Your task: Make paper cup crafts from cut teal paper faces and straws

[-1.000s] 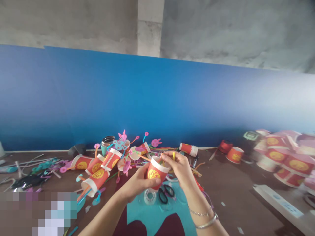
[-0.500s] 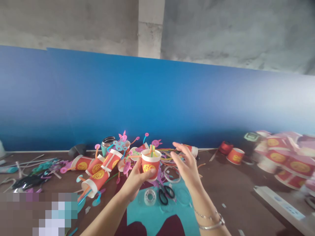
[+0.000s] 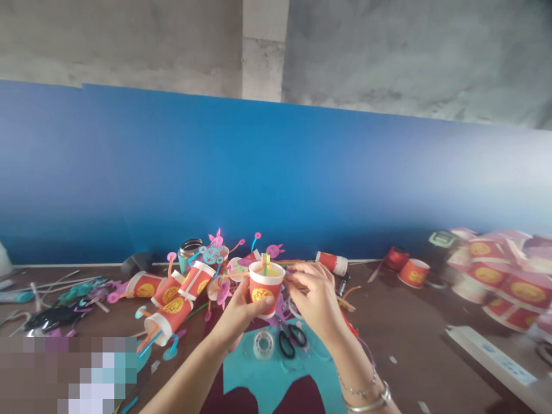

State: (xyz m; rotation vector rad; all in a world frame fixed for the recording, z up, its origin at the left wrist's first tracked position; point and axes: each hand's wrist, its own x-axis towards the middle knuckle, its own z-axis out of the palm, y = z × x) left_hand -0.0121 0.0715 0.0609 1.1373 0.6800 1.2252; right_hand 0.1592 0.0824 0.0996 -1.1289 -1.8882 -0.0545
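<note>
My left hand (image 3: pixel 236 315) is wrapped round a red paper cup (image 3: pixel 265 288) with a white rim and a yellow emblem, held upright over the table. Thin coloured straws (image 3: pixel 264 261) stick up out of the cup. My right hand (image 3: pixel 313 293) is at the cup's right side, fingers curled and pinched near its rim on a thin strip I cannot make out. Below the hands lie a roll of clear tape (image 3: pixel 263 344) and black scissors (image 3: pixel 290 339) on a teal sheet (image 3: pixel 276 379).
A heap of finished red cups with paper animal shapes (image 3: pixel 181 287) lies left of the hands. More red cups (image 3: pixel 495 270) are stacked at the right, with a white power strip (image 3: pixel 491 353) in front. A blue board (image 3: pixel 276 172) backs the brown table (image 3: pixel 414 333).
The cup was raised and turned upright. My right hand left the rim, opened in the air half a second ago, and has now come back to the cup's right side with fingers closed.
</note>
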